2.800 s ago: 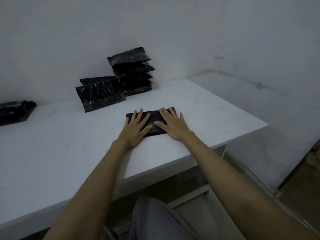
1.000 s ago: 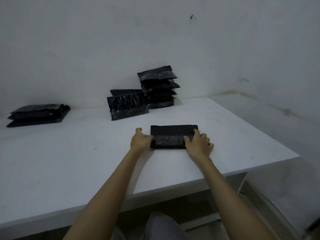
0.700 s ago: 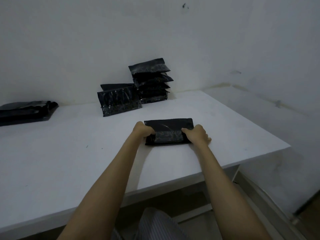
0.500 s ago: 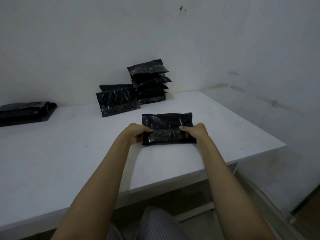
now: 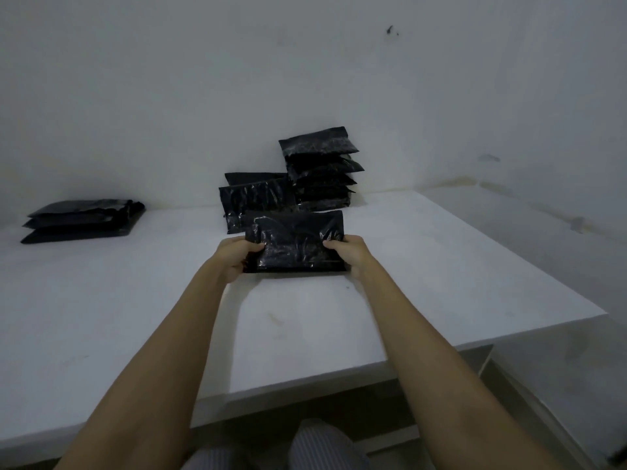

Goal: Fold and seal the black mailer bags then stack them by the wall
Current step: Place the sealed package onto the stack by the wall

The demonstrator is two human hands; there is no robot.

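Observation:
A folded black mailer bag [image 5: 295, 242] is lifted off the white table [image 5: 424, 283] and tilted up toward me. My left hand [image 5: 235, 257] grips its left end and my right hand [image 5: 349, 254] grips its right end, thumbs on the near face. Behind it, against the wall, stands a tall stack of sealed black bags [image 5: 320, 173]. A shorter pile of black bags [image 5: 252, 198] lies just left of that stack, partly hidden by the held bag.
A flat pile of black bags [image 5: 83, 220] lies at the far left of the table by the wall. The table's right edge drops off to the floor [image 5: 559, 232]. My striped trousers [image 5: 305, 449] show under the front edge.
Both hands went from pressing flat on the bag to gripping its ends. They have lifted it off the table and carried it toward the stacks by the wall.

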